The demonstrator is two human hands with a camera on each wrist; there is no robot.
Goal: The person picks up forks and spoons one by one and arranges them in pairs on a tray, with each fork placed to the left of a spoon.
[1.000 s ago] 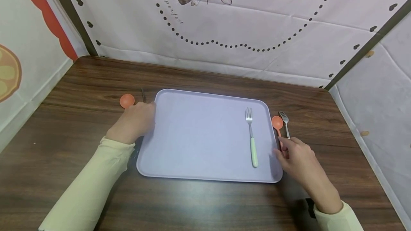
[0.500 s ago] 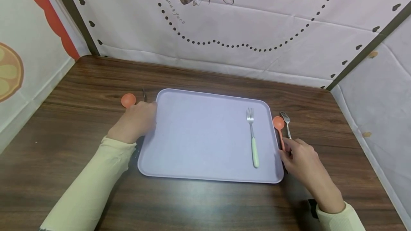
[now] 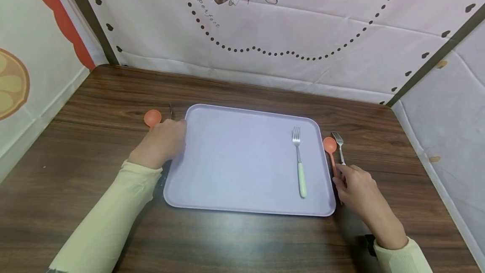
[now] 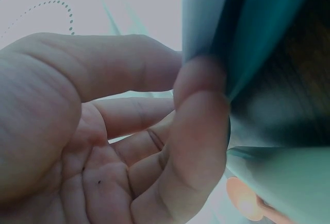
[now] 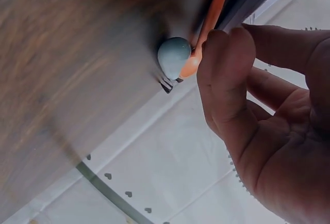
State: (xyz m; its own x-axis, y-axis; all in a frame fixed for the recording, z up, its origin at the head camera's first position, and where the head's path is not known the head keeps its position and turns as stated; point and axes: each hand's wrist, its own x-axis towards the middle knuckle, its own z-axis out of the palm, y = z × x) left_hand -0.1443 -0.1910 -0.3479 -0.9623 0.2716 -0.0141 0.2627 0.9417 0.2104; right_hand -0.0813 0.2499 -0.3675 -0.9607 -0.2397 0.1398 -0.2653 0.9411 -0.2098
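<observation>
A pale lilac tray (image 3: 242, 159) lies on the wooden table. My left hand (image 3: 161, 142) pinches its left edge; the left wrist view shows the tray's rim (image 4: 203, 18) between thumb and finger. My right hand (image 3: 358, 186) is just off the tray's right edge, fingers loosely curled, thumb near the rim. Beneath its fingertips runs the handle of an orange spoon (image 3: 330, 144), with a fork (image 3: 338, 139) right beside it. In the right wrist view, the spoon (image 5: 212, 18) passes behind my fingers, and nothing shows between thumb and fingertip. A green-handled fork (image 3: 300, 174) lies on the tray.
Left of the tray lies another orange spoon (image 3: 153, 118), partly hidden by my left hand. A thin metal tip (image 3: 171, 111) shows beside it. A white printed cloth (image 3: 265, 24) hangs behind the wooden table (image 3: 235, 239), with more cloth at both sides.
My right hand has drawn slightly right; its thumb, formerly over the tray's edge, is now off it. My left hand stays at the left edge. The whole view has shifted a little.
</observation>
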